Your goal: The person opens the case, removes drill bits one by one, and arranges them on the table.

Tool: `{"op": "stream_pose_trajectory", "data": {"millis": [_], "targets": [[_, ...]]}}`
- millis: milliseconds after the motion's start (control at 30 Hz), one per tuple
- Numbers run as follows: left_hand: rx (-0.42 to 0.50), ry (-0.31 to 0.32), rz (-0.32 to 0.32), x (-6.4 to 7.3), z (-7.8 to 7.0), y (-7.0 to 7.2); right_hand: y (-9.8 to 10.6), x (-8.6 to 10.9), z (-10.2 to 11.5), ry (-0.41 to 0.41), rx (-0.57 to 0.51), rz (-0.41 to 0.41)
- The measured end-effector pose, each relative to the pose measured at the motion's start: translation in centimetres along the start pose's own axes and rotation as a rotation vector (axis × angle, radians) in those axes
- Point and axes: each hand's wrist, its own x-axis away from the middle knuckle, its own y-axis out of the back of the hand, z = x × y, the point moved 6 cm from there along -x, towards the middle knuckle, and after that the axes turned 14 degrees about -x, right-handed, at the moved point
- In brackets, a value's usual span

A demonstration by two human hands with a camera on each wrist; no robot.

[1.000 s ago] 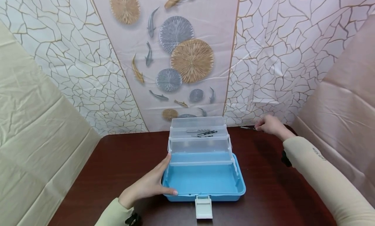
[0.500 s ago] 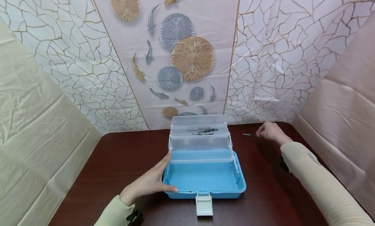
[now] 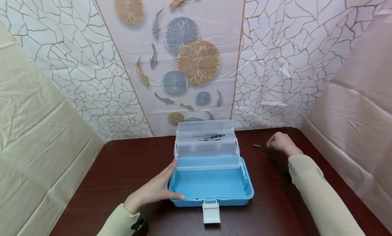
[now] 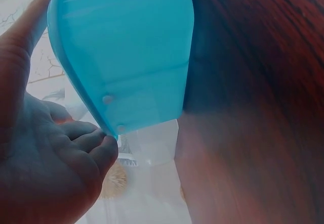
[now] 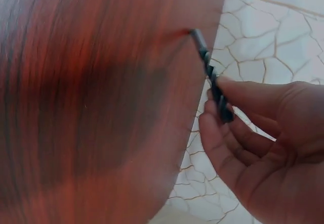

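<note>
My left hand [image 3: 154, 191] rests against the left side of an open blue toolbox [image 3: 226, 202], fingers spread and thumb on the front rim. In the left wrist view, bent fingertips touch the edge of the blue wall [image 4: 126, 47]. Right of the box, above the table, my right hand [image 3: 281, 143] pinches a dark twist drill bit [image 5: 208, 64] between thumb and fingers. Its smooth silvery shank points left, and the fluted end lies at the fingertips. Several drill bits [image 3: 212, 137] lie in the upper clear tray.
Clear stepped trays [image 3: 206, 149] stand raised over the rear of the toolbox. A white latch [image 3: 211, 214] hangs down at its front. The dark red table [image 3: 131, 171] ends at a patterned cloth backdrop [image 3: 196, 103], with plain cloth on both sides.
My right hand, holding the drill bit, has come down and nearer from the table's back edge. The left hand stays on the toolbox. The head view has shifted slightly.
</note>
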Motion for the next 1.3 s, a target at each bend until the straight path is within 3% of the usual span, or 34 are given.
{"op": "stream_pose_trajectory", "data": {"millis": [267, 600, 1300], "targets": [[0.016, 0.01, 0.004, -0.1, 0.1, 0.0, -1.4, 1.6, -2.4, -0.056, -0.127, 0.054], [0.03, 0.007, -0.003, 0.1, 0.3, 0.0, -3.5, 2.9, -2.0, -0.057, -0.14, 0.134], [0.039, -0.011, -0.008, 0.1, 0.3, -0.1, -6.8, 4.0, -0.6, -0.09, -0.22, 0.0]]}}
